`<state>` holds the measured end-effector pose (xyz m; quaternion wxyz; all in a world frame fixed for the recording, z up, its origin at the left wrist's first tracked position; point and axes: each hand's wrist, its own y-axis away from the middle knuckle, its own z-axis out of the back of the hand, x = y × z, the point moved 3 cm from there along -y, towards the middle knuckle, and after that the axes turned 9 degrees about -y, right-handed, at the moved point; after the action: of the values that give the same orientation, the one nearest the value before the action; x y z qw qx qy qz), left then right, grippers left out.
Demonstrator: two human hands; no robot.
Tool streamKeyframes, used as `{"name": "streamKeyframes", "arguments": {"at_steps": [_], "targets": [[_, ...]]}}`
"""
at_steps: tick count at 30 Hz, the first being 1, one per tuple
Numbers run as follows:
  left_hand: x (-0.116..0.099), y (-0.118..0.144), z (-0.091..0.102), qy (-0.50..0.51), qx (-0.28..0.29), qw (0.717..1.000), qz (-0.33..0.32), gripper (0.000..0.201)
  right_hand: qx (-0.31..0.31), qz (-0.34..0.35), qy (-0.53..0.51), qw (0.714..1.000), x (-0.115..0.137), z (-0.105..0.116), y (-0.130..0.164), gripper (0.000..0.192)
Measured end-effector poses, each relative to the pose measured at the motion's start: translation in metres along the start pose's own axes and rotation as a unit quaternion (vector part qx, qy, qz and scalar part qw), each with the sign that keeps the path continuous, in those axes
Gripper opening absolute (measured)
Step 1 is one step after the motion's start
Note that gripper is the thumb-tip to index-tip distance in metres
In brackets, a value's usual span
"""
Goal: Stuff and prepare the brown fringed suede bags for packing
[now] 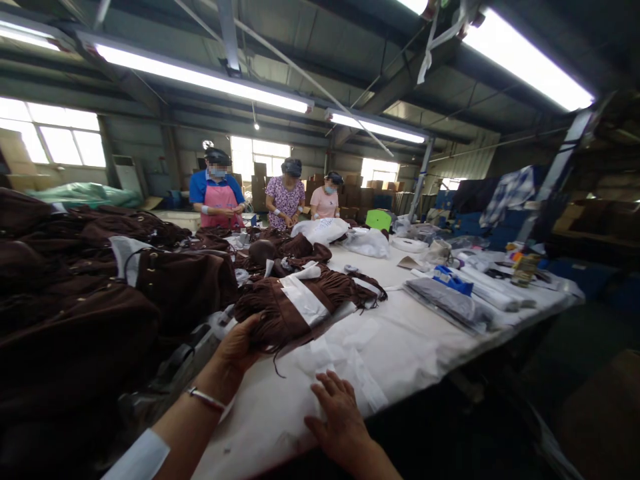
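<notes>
A dark brown fringed bag (273, 310) with a broad white paper band (305, 297) around it lies on the white-covered table (420, 340). My left hand (243, 343) is closed on its near left edge, the thumb on top and the fingers partly hidden beneath. Fingers apart and holding nothing, my right hand (340, 413) is low over the table's front edge. Just beyond its fingertips are thin white paper or plastic strips (367, 380).
Brown bags (185, 283) with metal eyelets heap up on the left. Clear plastic packs (445, 303), a blue tape dispenser (453, 280) and white rolls (493, 290) lie at right. Across the table, three co-workers (220, 197) stand near a white plastic sack (320, 230).
</notes>
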<state>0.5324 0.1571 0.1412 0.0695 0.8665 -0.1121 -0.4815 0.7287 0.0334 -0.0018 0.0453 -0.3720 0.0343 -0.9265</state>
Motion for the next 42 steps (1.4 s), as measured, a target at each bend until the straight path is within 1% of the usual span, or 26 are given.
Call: {"name": "streamKeyframes", "arguments": {"at_steps": [2, 3, 4, 5, 6, 7, 10, 11, 12, 13, 14, 15, 16, 20, 23, 25, 26, 27, 29, 31, 32, 33, 35, 38, 40, 42], "targets": [[-0.001, 0.001, 0.001, -0.015, -0.005, 1.0, -0.001, 0.03, -0.059, 0.022, -0.075, 0.995, 0.005, 0.004, 0.001, 0.059], [-0.001, 0.002, 0.002, -0.024, -0.007, 1.0, 0.0, 0.026, -0.09, 0.028, -0.133, 0.987, 0.007, 0.006, 0.0, 0.058], [-0.001, 0.003, 0.002, -0.031, -0.004, 1.0, 0.0, 0.023, -0.115, 0.029, -0.203, 0.972, 0.01, 0.009, -0.001, 0.058], [-0.001, 0.004, 0.002, -0.036, 0.003, 0.999, -0.001, 0.021, -0.135, 0.026, -0.283, 0.949, 0.013, 0.013, -0.003, 0.058], [-0.001, 0.005, 0.002, -0.039, 0.013, 0.999, -0.005, 0.021, -0.151, 0.018, -0.37, 0.917, 0.016, 0.016, -0.006, 0.06], [-0.001, 0.006, 0.001, -0.041, 0.027, 0.999, -0.014, 0.023, -0.161, 0.006, -0.456, 0.875, 0.02, 0.02, -0.009, 0.061], [0.0, 0.006, 0.002, -0.049, 0.071, 0.994, -0.065, 0.037, -0.151, -0.022, -0.675, 0.722, 0.035, 0.031, -0.02, 0.06], [0.001, 0.006, 0.002, -0.058, 0.084, 0.991, -0.081, 0.039, -0.143, -0.029, -0.724, 0.674, 0.04, 0.033, -0.023, 0.056], [0.003, 0.007, 0.003, -0.071, 0.097, 0.988, -0.093, 0.04, -0.136, -0.037, -0.762, 0.632, 0.046, 0.035, -0.027, 0.051], [0.004, 0.008, 0.003, -0.084, 0.11, 0.985, -0.104, 0.04, -0.133, -0.047, -0.789, 0.598, 0.05, 0.036, -0.03, 0.047], [0.005, 0.009, 0.003, -0.096, 0.121, 0.981, -0.114, 0.041, -0.135, -0.058, -0.807, 0.572, 0.053, 0.036, -0.033, 0.043], [0.006, 0.011, 0.003, -0.11, 0.132, 0.977, -0.122, 0.041, -0.138, -0.072, -0.818, 0.554, 0.055, 0.035, -0.036, 0.04], [0.007, 0.013, 0.002, -0.125, 0.144, 0.973, -0.132, 0.041, -0.14, -0.085, -0.824, 0.542, 0.055, 0.032, -0.039, 0.039], [0.006, 0.028, -0.006, -0.215, 0.194, 0.943, -0.165, 0.037, -0.15, -0.114, -0.834, 0.519, 0.046, 0.015, -0.049, 0.027], [-0.001, 0.043, -0.016, -0.292, 0.253, 0.901, -0.197, 0.037, -0.158, -0.108, -0.844, 0.5, 0.034, 0.011, -0.052, 0.02], [-0.008, 0.052, -0.023, -0.326, 0.296, 0.876, -0.199, 0.041, -0.148, -0.086, -0.851, 0.496, 0.03, 0.015, -0.053, 0.023], [-0.011, 0.054, -0.024, -0.322, 0.313, 0.873, -0.192, 0.045, -0.14, -0.071, -0.852, 0.5, 0.029, 0.018, -0.053, 0.027], [-0.014, 0.055, -0.025, -0.302, 0.324, 0.879, -0.179, 0.048, -0.132, -0.055, -0.85, 0.507, 0.029, 0.022, -0.053, 0.031], [-0.018, 0.051, -0.021, -0.219, 0.327, 0.909, -0.14, 0.053, -0.119, -0.032, -0.842, 0.525, 0.03, 0.028, -0.053, 0.038], [-0.018, 0.041, -0.012, -0.123, 0.306, 0.94, -0.091, 0.056, -0.124, -0.038, -0.838, 0.53, 0.03, 0.03, -0.052, 0.038], [-0.016, 0.035, -0.007, -0.084, 0.288, 0.952, -0.064, 0.058, -0.131, -0.046, -0.838, 0.527, 0.03, 0.029, -0.051, 0.036], [-0.013, 0.03, -0.002, -0.055, 0.266, 0.962, -0.036, 0.058, -0.138, -0.055, -0.84, 0.522, 0.031, 0.028, -0.05, 0.035], [-0.007, 0.022, 0.006, -0.032, 0.207, 0.977, 0.021, 0.05, -0.145, -0.062, -0.843, 0.514, 0.033, 0.025, -0.048, 0.034], [-0.001, 0.018, 0.01, -0.028, 0.122, 0.989, 0.079, 0.031, -0.145, -0.057, -0.841, 0.518, 0.039, 0.023, -0.045, 0.039], [-0.002, 0.019, 0.007, -0.021, 0.091, 0.992, 0.085, 0.021, -0.153, -0.057, -0.835, 0.525, 0.043, 0.025, -0.044, 0.042], [-0.002, 0.019, 0.005, -0.022, 0.074, 0.993, 0.087, 0.014, -0.16, -0.06, -0.832, 0.528, 0.045, 0.026, -0.044, 0.044]]}}
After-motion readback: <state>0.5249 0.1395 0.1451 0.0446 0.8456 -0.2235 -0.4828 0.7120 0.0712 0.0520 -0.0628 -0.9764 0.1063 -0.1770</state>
